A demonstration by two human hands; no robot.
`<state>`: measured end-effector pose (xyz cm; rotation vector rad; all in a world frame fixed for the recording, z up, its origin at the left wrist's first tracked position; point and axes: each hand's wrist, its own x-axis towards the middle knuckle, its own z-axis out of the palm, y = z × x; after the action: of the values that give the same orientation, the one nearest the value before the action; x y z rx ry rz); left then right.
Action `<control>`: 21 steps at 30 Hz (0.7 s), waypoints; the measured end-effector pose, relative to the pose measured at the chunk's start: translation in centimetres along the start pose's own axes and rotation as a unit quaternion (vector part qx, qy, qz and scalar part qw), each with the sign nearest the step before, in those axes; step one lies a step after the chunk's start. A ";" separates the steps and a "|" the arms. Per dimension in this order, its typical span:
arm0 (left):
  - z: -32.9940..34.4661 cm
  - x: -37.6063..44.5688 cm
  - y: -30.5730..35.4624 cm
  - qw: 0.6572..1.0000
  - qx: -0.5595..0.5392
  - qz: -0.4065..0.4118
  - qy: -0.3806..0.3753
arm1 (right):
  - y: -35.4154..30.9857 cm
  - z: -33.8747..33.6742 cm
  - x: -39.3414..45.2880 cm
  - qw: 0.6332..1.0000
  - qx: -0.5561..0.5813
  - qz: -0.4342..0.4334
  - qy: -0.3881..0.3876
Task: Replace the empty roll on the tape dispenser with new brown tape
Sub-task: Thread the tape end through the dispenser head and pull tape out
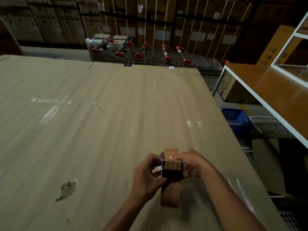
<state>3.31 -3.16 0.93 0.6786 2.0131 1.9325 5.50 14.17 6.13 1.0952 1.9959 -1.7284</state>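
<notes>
Both hands hold a dark tape dispenser [171, 173] just above a large cardboard sheet [93, 130]. My left hand [148, 174] grips its left side. My right hand [190, 162] wraps its right side, with the thumb pressing brown tape [172, 165] onto the dispenser's top. A free end of the tape [170, 152] sticks up past the front. The brown roll [170, 195] hangs below the dispenser, partly hidden by my left hand.
The cardboard sheet has a torn patch [67, 189] at the near left. Shopping trolleys [150, 54] with orange handles stand beyond its far edge, before stacked cartons. A white-framed wooden shelf [266, 90] and a blue crate [236, 117] are at the right.
</notes>
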 end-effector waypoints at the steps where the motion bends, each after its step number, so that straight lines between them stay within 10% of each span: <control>1: 0.1 -0.1 0.0 1.000 -0.003 0.005 -0.003 | 0.1 0.0 0.1 1.000 0.004 -0.007 0.002; 21: 0.2 -0.1 -0.3 0.996 0.035 0.074 0.028 | 0.2 0.6 0.7 0.998 0.019 -0.018 0.055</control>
<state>3.44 -2.99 0.64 0.8218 2.1287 1.9911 5.04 13.90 5.38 1.1979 2.0672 -1.7660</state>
